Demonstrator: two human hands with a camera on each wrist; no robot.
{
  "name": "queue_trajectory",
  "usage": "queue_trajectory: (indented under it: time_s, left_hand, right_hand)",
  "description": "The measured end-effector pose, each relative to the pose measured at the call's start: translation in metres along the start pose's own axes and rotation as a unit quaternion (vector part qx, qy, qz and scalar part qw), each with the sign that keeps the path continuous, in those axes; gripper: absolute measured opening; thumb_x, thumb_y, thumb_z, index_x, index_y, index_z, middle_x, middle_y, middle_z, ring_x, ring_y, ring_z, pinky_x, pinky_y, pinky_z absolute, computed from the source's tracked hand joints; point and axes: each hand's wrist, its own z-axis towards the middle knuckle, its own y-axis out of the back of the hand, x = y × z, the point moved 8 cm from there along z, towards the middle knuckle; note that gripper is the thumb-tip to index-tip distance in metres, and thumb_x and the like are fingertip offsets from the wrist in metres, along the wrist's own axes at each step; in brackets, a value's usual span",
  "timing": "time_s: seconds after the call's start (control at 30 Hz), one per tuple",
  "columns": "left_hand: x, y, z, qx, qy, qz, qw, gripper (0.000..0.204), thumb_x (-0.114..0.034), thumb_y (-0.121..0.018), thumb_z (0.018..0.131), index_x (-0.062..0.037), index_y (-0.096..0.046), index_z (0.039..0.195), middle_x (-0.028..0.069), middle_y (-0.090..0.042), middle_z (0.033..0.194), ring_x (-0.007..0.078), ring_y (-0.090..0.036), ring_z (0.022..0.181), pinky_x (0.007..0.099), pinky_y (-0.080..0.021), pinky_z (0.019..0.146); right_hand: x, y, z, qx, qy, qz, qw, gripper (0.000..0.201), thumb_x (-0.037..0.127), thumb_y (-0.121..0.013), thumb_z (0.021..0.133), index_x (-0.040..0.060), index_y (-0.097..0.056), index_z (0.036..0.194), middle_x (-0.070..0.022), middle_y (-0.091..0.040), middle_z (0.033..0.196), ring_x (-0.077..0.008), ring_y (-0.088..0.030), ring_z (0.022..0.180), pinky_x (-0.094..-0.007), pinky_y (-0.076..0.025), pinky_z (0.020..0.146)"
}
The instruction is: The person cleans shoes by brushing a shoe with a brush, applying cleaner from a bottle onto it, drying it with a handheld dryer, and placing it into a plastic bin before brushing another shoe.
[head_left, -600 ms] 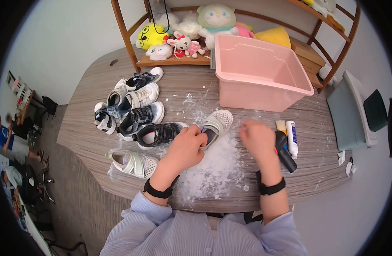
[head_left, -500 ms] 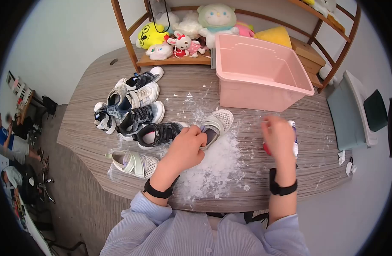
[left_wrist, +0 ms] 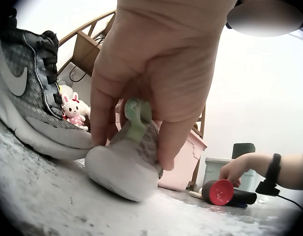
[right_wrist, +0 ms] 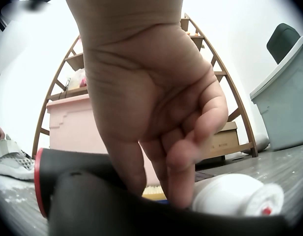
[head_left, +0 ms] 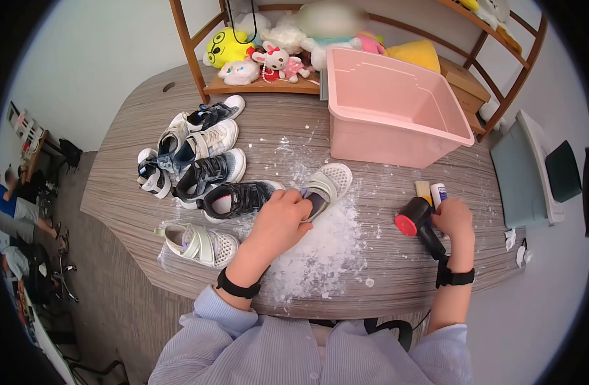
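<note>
In the head view my left hand (head_left: 278, 218) grips the heel end of a pale sneaker (head_left: 333, 180) with a perforated toe. The left wrist view has the thumb and fingers on either side of the sneaker's heel (left_wrist: 123, 169), around its light green pull tab (left_wrist: 136, 118). My right hand (head_left: 457, 224) reaches down beside a black hair dryer (head_left: 423, 224) with a red end. Its fingers (right_wrist: 181, 167) are loosely bent and point down between the dryer and a white bottle (right_wrist: 235, 194). A brush (head_left: 424, 190) lies just beyond, partly hidden.
The matching pale sneaker (head_left: 198, 245) sits at front left, with several dark and white shoes (head_left: 208, 173) behind it. White powder (head_left: 320, 256) covers the table's middle. A pink bin (head_left: 397, 138) stands at the back before a shelf with plush toys (head_left: 280, 63).
My right hand has swept rightward across the hair dryer and come down on its right side, uncovering the dryer and brush. The left hand stays on the sneaker's heel.
</note>
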Motion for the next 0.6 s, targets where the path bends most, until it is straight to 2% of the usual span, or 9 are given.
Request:
queue_trajectory:
  time_s: [0.13,0.2,0.33,0.47,0.53,0.6]
  left_hand:
    - [-0.002,0.002,0.0,-0.01,-0.019,-0.025,0.999,0.03,-0.01,-0.084,0.066,-0.0078,-0.058,0.081,0.0085,-0.06,0.097,0.0317,-0.061,0.095,0.0415,-0.052,0.08]
    - [-0.001,0.005,0.0,-0.011,-0.019,-0.042,0.999,0.03,-0.008,-0.083,0.066,-0.0073,-0.057,0.081,0.0083,-0.059,0.099,0.032,-0.061,0.096,0.042,-0.053,0.08]
    - [0.002,0.004,0.0,-0.014,-0.001,-0.083,0.996,0.03,-0.006,-0.082,0.067,-0.0059,-0.056,0.083,0.0104,-0.06,0.108,0.0342,-0.061,0.102,0.0424,-0.053,0.083]
    - [0.009,0.005,-0.002,-0.032,0.052,-0.088,0.994,0.031,-0.009,-0.082,0.069,-0.0054,-0.057,0.088,0.0138,-0.061,0.121,0.0368,-0.061,0.11,0.043,-0.053,0.089]
    - [0.013,0.002,-0.003,-0.027,0.034,-0.08,0.996,0.031,-0.01,-0.082,0.069,-0.0056,-0.058,0.089,0.0144,-0.062,0.123,0.0371,-0.061,0.111,0.0431,-0.053,0.091]
    - [0.011,0.001,-0.003,-0.021,0.014,-0.074,0.997,0.031,-0.011,-0.082,0.07,-0.0058,-0.059,0.089,0.015,-0.062,0.125,0.0374,-0.061,0.111,0.0431,-0.052,0.092]
  right_hand:
    - [-0.006,-0.019,0.003,0.013,-0.004,-0.042,0.999,0.021,0.031,-0.08,0.075,0.0121,-0.079,0.086,-0.0125,-0.075,0.089,-0.0317,-0.072,0.086,-0.0428,-0.057,0.079]
    - [-0.007,-0.019,0.0,0.054,-0.013,0.015,0.998,0.025,0.032,-0.081,0.074,0.0113,-0.078,0.087,-0.014,-0.074,0.09,-0.0327,-0.072,0.088,-0.0431,-0.057,0.081]
    - [-0.008,-0.024,0.0,0.053,0.004,0.014,0.999,0.034,0.039,-0.08,0.076,0.0072,-0.077,0.087,-0.0157,-0.074,0.09,-0.034,-0.072,0.088,-0.0454,-0.057,0.077]
    - [-0.016,-0.024,0.006,0.008,-0.016,0.013,1.0,0.035,0.035,-0.074,0.082,0.0039,-0.072,0.096,-0.0178,-0.073,0.093,-0.038,-0.071,0.09,-0.0483,-0.056,0.078]
    - [-0.027,-0.029,0.012,-0.016,-0.025,0.03,0.999,0.036,0.034,-0.072,0.083,0.0032,-0.07,0.102,-0.0183,-0.073,0.094,-0.0395,-0.07,0.09,-0.0493,-0.056,0.078]
    - [-0.038,-0.025,0.014,-0.086,-0.028,0.091,0.992,0.039,0.034,-0.069,0.086,0.0053,-0.064,0.112,-0.0192,-0.073,0.097,-0.0413,-0.069,0.092,-0.0511,-0.055,0.079]
